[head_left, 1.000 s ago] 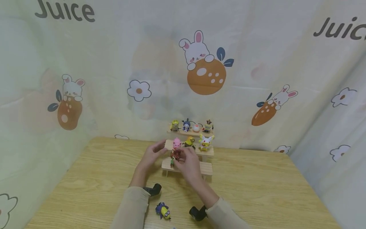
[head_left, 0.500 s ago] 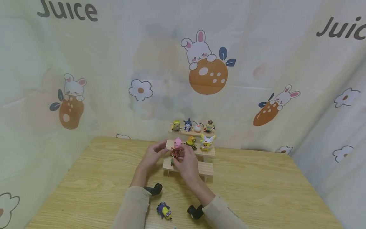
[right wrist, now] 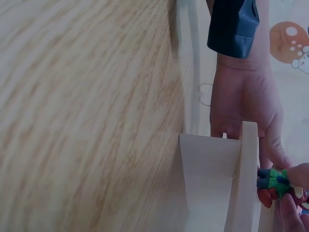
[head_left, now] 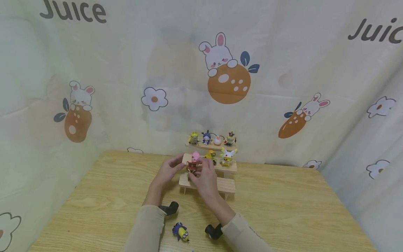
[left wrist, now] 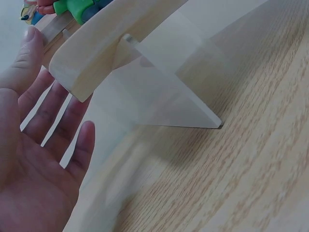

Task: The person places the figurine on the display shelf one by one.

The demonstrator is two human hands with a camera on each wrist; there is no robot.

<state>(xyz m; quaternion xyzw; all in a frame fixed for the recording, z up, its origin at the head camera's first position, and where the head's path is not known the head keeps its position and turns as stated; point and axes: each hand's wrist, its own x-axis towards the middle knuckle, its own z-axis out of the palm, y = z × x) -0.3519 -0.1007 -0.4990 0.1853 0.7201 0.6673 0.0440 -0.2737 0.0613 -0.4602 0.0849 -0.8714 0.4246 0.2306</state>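
Observation:
A small figurine (head_left: pixel 191 167) with a reddish-brown head and green body is pinched between the thumb and fingers of my right hand (head_left: pixel 206 178). In the right wrist view the figurine's green body (right wrist: pixel 277 180) has its dark feet right at the lowest shelf (right wrist: pixel 248 169), near that shelf's left end. My left hand (head_left: pixel 167 172) is beside the left end of the wooden tiered stand (head_left: pixel 227 183), its fingertips by the shelf ends. The left wrist view shows these fingers (left wrist: pixel 55 108) extended and loosely spread, partly hidden behind a shelf end.
On the middle tier are a pink figurine (head_left: pixel 195 156), a yellow one (head_left: pixel 210 156) and a white-and-yellow one (head_left: pixel 226 157). Several more, including a crowned figurine (head_left: pixel 230 139), line the top tier. A yellow figurine with purple (head_left: pixel 181 232) lies on the table (head_left: pixel 283 210) between the forearms.
My right hand has shifted slightly left, and the figurine's head has turned and risen a little in its fingers. The left hand stays at the stand's left end.

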